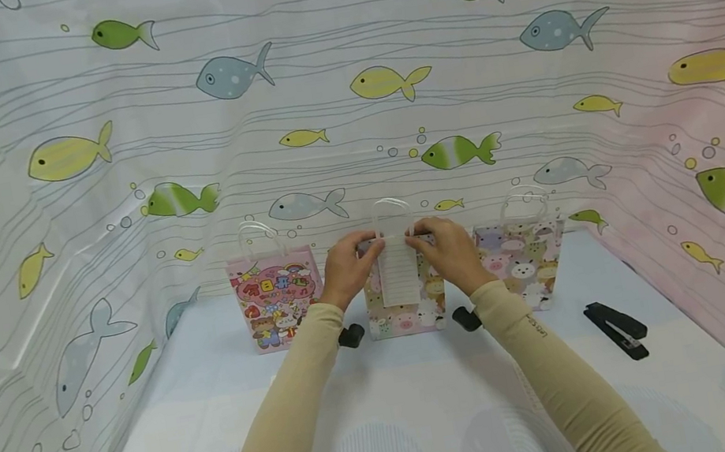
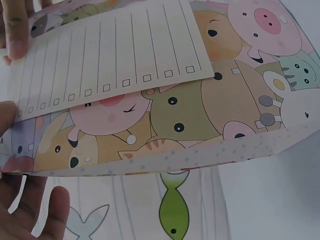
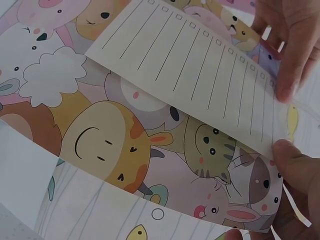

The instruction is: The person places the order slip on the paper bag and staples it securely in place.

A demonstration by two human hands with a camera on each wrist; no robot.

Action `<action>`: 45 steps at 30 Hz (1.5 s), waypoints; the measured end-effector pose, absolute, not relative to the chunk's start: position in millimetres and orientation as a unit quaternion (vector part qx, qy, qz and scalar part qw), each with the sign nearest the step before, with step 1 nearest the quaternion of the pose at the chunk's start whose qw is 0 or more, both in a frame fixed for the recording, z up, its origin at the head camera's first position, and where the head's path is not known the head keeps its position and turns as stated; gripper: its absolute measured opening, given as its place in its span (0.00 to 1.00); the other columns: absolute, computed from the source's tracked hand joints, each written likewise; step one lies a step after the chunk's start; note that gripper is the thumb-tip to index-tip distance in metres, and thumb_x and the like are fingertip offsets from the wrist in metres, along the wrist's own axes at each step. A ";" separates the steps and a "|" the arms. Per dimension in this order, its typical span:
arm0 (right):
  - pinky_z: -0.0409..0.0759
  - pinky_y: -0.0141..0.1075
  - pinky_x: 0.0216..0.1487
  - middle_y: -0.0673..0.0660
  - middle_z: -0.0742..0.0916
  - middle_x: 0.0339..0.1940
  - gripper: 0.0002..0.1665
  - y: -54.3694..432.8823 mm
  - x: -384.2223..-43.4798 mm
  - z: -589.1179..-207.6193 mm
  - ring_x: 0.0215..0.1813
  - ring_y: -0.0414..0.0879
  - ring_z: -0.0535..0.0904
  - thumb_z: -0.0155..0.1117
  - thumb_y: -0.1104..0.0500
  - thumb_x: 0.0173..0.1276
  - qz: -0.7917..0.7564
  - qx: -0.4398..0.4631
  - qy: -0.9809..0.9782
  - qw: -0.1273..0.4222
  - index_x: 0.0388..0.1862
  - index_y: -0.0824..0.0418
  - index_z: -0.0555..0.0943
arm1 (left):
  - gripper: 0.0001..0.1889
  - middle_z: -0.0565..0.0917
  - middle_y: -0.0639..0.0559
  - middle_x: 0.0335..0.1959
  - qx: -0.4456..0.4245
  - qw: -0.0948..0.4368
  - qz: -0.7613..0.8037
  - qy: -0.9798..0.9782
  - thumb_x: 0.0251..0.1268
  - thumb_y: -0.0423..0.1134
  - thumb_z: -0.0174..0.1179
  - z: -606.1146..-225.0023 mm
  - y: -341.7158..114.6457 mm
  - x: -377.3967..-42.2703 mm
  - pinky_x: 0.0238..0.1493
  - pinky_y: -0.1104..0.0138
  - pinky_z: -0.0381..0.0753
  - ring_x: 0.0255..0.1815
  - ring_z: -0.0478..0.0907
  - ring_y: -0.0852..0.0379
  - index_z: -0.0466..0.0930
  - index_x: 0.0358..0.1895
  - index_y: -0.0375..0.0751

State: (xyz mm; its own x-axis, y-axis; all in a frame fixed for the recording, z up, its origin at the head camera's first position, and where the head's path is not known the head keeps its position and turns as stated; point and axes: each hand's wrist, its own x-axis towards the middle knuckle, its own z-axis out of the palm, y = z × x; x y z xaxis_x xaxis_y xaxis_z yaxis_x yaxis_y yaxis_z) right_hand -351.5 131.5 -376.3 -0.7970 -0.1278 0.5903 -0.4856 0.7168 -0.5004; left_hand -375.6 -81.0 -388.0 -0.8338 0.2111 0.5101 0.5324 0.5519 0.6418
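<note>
A paper gift bag [image 1: 382, 324] printed with cartoon animals stands upright at the middle back of the table, its clear handle [image 1: 390, 202] arching above. Against its front lies a narrow lined checklist sheet [image 1: 398, 277], top end at the bag's upper edge. My left hand [image 1: 345, 267] pinches sheet and bag rim at the left, thumb in front and other fingers behind. On the opposite side my right hand [image 1: 453, 251] grips the same rim, its thumb on the sheet's corner. In the right wrist view the lower end of the sheet [image 3: 200, 75] stands slightly off the bag.
To the left stands a pink gift bag [image 1: 277, 292] with cartoon characters and lettering. Another animal-print bag [image 1: 531, 255] is at the right, partly behind my right arm. A black stapler [image 1: 618, 331] lies on the table's right side. Fish-patterned sheeting [image 1: 337, 158] encloses the table.
</note>
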 end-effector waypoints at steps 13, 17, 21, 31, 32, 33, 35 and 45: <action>0.80 0.49 0.52 0.54 0.89 0.47 0.10 129.2 -354.8 -382.0 0.51 0.50 0.83 0.69 0.52 0.72 0.347 0.167 -0.886 0.259 0.46 0.56 0.86 | 0.15 0.85 0.51 0.36 -0.223 0.211 -0.426 -0.851 0.72 0.47 0.64 -391.3 -82.8 -378.4 0.31 0.64 0.72 0.31 0.74 0.56 0.88 0.51 0.42; 0.80 0.49 0.52 0.54 0.89 0.46 0.10 128.8 -354.2 -382.1 0.51 0.50 0.83 0.69 0.52 0.72 0.346 0.167 -0.886 0.260 0.45 0.56 0.86 | 0.14 0.85 0.51 0.34 -0.226 0.215 -0.428 -0.848 0.72 0.47 0.64 -392.2 -83.7 -377.8 0.29 0.64 0.71 0.30 0.74 0.56 0.88 0.51 0.42; 0.81 0.49 0.51 0.55 0.89 0.46 0.11 129.1 -354.3 -382.5 0.50 0.51 0.84 0.70 0.52 0.71 0.343 0.173 -0.886 0.261 0.45 0.57 0.86 | 0.14 0.85 0.52 0.35 -0.227 0.214 -0.433 -0.846 0.72 0.47 0.64 -395.6 -85.1 -377.2 0.29 0.64 0.71 0.30 0.74 0.56 0.89 0.50 0.43; 0.78 0.49 0.53 0.55 0.88 0.47 0.14 133.7 -347.7 -377.8 0.51 0.50 0.82 0.68 0.53 0.73 0.343 0.166 -0.877 0.294 0.51 0.58 0.85 | 0.14 0.85 0.52 0.36 -0.227 0.212 -0.435 -0.845 0.71 0.47 0.65 -400.4 -85.0 -378.5 0.30 0.63 0.71 0.31 0.74 0.56 0.89 0.51 0.44; 0.78 0.49 0.53 0.55 0.88 0.47 0.14 134.4 -346.5 -375.8 0.51 0.51 0.82 0.68 0.54 0.73 0.342 0.166 -0.875 0.300 0.53 0.58 0.85 | 0.14 0.85 0.52 0.36 -0.228 0.214 -0.435 -0.845 0.71 0.47 0.65 -400.1 -84.9 -378.7 0.31 0.63 0.71 0.31 0.74 0.56 0.89 0.51 0.44; 0.78 0.49 0.53 0.55 0.87 0.47 0.15 135.2 -345.0 -373.8 0.51 0.51 0.81 0.68 0.54 0.73 0.344 0.167 -0.873 0.304 0.53 0.58 0.85 | 0.13 0.85 0.52 0.36 -0.228 0.216 -0.435 -0.844 0.71 0.47 0.65 -399.7 -84.8 -378.9 0.31 0.63 0.71 0.31 0.73 0.55 0.89 0.50 0.44; 0.78 0.49 0.52 0.55 0.87 0.48 0.15 136.9 -342.0 -369.9 0.51 0.52 0.81 0.68 0.54 0.73 0.343 0.165 -0.872 0.308 0.55 0.58 0.85 | 0.13 0.85 0.52 0.35 -0.230 0.219 -0.435 -0.843 0.71 0.47 0.65 -398.9 -84.9 -379.1 0.31 0.62 0.71 0.31 0.73 0.55 0.89 0.50 0.44; 0.76 0.49 0.55 0.56 0.87 0.48 0.16 148.0 -331.8 -359.9 0.51 0.53 0.81 0.68 0.55 0.72 0.349 0.180 -0.861 0.325 0.56 0.59 0.84 | 0.14 0.83 0.53 0.33 -0.233 0.219 -0.435 -0.841 0.71 0.49 0.65 -395.6 -85.0 -382.4 0.32 0.62 0.70 0.32 0.72 0.55 0.89 0.50 0.45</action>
